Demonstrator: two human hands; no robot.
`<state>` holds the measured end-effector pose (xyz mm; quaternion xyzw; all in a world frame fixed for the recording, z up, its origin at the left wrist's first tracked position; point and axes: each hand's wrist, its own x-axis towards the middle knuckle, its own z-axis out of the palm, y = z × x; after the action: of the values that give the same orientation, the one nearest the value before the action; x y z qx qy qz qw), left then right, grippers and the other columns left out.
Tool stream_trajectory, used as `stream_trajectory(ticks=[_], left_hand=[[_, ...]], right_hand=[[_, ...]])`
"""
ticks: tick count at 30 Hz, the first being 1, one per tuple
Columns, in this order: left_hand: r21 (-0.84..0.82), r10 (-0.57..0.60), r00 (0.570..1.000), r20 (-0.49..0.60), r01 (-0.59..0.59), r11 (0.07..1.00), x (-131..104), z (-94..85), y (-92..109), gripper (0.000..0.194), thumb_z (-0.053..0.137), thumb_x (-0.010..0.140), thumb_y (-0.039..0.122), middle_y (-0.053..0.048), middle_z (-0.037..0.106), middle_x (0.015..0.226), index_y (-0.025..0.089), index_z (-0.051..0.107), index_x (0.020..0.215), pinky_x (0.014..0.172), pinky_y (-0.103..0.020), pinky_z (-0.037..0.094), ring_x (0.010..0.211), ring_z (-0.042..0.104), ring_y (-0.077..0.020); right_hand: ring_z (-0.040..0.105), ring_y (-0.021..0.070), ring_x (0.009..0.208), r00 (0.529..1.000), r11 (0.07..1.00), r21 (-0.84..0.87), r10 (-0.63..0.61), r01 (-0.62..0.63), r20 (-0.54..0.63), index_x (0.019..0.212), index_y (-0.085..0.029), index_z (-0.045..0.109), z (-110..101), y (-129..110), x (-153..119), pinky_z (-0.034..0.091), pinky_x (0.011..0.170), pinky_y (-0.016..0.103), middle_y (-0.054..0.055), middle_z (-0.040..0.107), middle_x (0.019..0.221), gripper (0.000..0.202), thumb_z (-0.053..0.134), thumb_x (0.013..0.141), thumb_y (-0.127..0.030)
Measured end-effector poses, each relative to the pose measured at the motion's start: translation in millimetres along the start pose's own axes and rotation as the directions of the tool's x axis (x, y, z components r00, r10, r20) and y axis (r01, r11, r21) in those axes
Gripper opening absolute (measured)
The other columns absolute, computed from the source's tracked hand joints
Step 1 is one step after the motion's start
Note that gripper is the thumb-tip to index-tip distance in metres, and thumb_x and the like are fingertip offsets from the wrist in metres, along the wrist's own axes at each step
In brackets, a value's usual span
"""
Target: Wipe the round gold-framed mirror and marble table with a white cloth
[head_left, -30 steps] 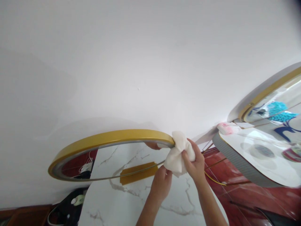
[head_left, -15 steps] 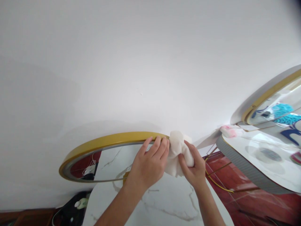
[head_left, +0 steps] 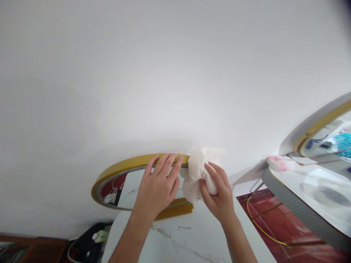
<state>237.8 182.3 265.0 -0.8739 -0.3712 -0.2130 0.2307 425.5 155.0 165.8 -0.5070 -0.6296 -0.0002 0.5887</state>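
White marble-veined tabletop (head_left: pixel 186 241) at 6 o'clock, below white wall (head_left: pixel 175 73); red tiled floor (head_left: pixel 274 228) at 4. Gold-framed mirror (head_left: pixel 130 180) near wall, toward 7. Left hand (head_left: pixel 156 190) open, fingers laid over mirror's top rim; right hand (head_left: pixel 219 193) grips white cloth (head_left: pixel 196 179) at rim's right end. Left hand and cloth hide much of glass; right palm unseen. Second mirror (head_left: pixel 326 122), 3 o'clock, cut off.

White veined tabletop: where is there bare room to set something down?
Bare tabletop shows between the forearms, nearer the camera than the flat gold strip. The gold-framed curved mirror is crowded: left hand on its rim, right hand holding a crumpled white cloth there.
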Motion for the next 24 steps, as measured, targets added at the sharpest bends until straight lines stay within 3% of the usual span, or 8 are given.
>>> stream_trajectory(ticks=[7, 11, 14, 20, 24], left_hand=[[-0.032, -0.166, 0.983, -0.078, 0.164, 0.986, -37.4, -16.1, -30.6, 0.051, 0.045, 0.086, 0.016, -0.006, 0.052, 0.133, 0.024, 0.043, 0.136, 0.106, -0.043, 0.031, 0.123, 0.046, -0.0227], [-0.086, -0.22, 0.971, -0.094, 0.212, 0.973, -50.5, -20.7, -38.4, 0.051, 0.044, 0.085, 0.014, -0.007, 0.051, 0.134, 0.021, 0.042, 0.136, 0.108, -0.043, 0.03, 0.125, 0.044, -0.0224], [-0.15, -0.233, 0.969, -0.082, 0.219, 0.964, -56.5, -24.8, -42.5, 0.051, 0.042, 0.085, 0.013, -0.007, 0.049, 0.136, 0.018, 0.04, 0.136, 0.111, -0.042, 0.028, 0.127, 0.041, -0.0205], [-0.222, -0.311, 0.947, -0.085, 0.286, 0.932, -74.0, -30.1, -54.8, 0.049, 0.04, 0.086, 0.012, -0.005, 0.049, 0.135, 0.022, 0.042, 0.133, 0.111, -0.042, 0.026, 0.128, 0.04, -0.0193], [-0.316, -0.356, 0.927, -0.121, 0.304, 0.899, -86.2, -27.7, -61.2, 0.048, 0.041, 0.085, 0.012, -0.006, 0.048, 0.136, 0.021, 0.041, 0.132, 0.112, -0.042, 0.024, 0.128, 0.039, -0.0187]], right_hand=[[0.053, 0.025, 0.107, 0.999, 0.999, -0.038, -0.038, 0.039, 0.016, 0.127, -0.027, 0.047, 1.6, -10.1, 18.5, 0.045, 0.09, 0.045, 0.008, 0.056, 0.116, 0.045, 0.053, 0.082, -0.022], [0.048, 0.0266, 0.115, 0.948, 0.949, -0.112, -0.276, 0.294, 0.157, 0.13, -0.028, 0.046, 18.1, -49.9, 39.6, 0.04, 0.096, 0.046, 0.008, 0.052, 0.123, 0.05, 0.054, 0.081, -0.023], [0.047, 0.0266, 0.117, 0.9, 0.904, -0.136, -0.369, 0.405, 0.231, 0.131, -0.028, 0.046, 31.2, -72.2, 51.5, 0.038, 0.098, 0.046, 0.007, 0.051, 0.125, 0.05, 0.054, 0.082, -0.025], [0.049, 0.0269, 0.112, 0.921, 0.888, -0.263, -0.326, 0.376, 0.214, 0.127, -0.027, 0.05, 39.3, -84.5, 56.8, 0.038, 0.096, 0.045, 0.007, 0.055, 0.12, 0.046, 0.056, 0.082, -0.026], [0.045, 0.0282, 0.119, 0.853, 0.829, -0.258, -0.413, 0.497, 0.318, 0.13, -0.028, 0.047, 56.5, -110.7, 55.6, 0.033, 0.101, 0.046, 0.007, 0.051, 0.126, 0.05, 0.058, 0.081, -0.027]])
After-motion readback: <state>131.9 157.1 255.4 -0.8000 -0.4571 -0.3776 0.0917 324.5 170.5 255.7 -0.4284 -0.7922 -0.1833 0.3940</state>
